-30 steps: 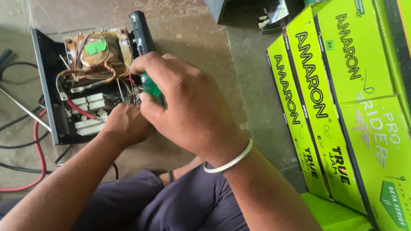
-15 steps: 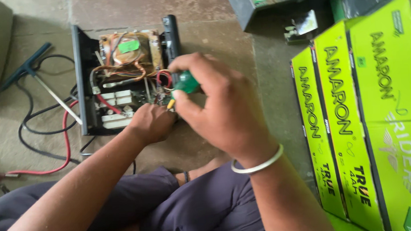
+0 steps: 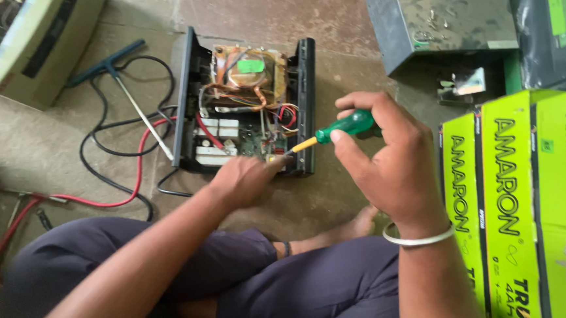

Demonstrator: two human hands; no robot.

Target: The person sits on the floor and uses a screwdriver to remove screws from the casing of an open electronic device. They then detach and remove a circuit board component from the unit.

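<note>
We see our right hand gripping a green-handled screwdriver, its tip at the near edge of an open black electronics case on the floor. Our left hand rests against that same edge, just beside the tip. Inside sit a copper-wound transformer and red wires. Green cartons stand to the right; black and red cables trail left.

A bare concrete floor is seen. On it are set an opened black electronics case, red and black cables, a T-handled tool, a grey metal cover and green boxes.
</note>
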